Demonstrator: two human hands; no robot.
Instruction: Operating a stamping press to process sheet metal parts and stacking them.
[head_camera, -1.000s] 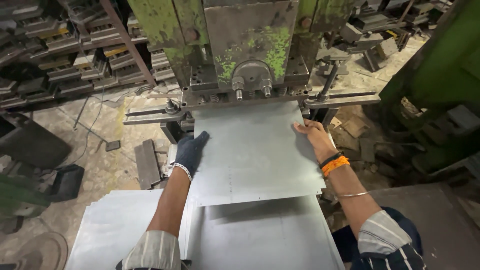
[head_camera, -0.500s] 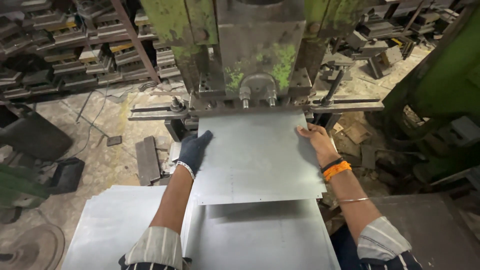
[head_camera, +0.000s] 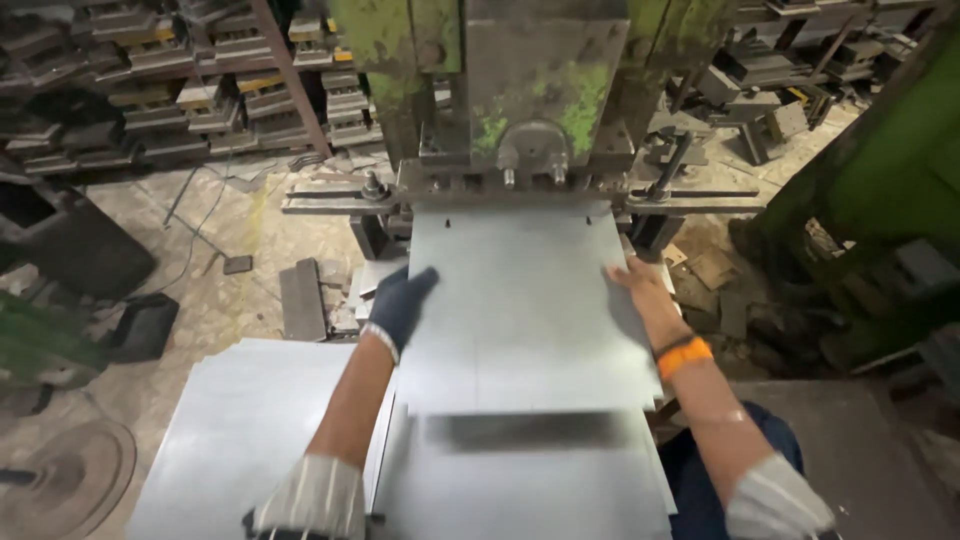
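Item: flat grey rectangular sheet of galvanised metal. It lies level, its long axis running away from the person toward the press. The far short edge sits under the front of the machine; the near short edge overhangs the stack below and casts a dark shadow on it.

Left hand, in a dark blue knit glove: set against the sheet's left long edge, about halfway along. Fingers point forward and lie partly over the top face, so the hand is holding the edge rather than closed into a fist. The sheet extends to the right of this hand.

Right hand, bare, with an orange band at the wrist: laid flat and open on the right long edge, toward the far end, fingers pointing at the machine. Whether the thumb hooks under the sheet cannot be told. The sheet extends to the left of this hand, so it lies between the two.

Beneath: stack of like grey metal sheets on the desk, with a second stack just beside it on the left.

Beyond: green-painted, worn steel press, upright.

Surroundings: racks of dark metal dies at upper left.
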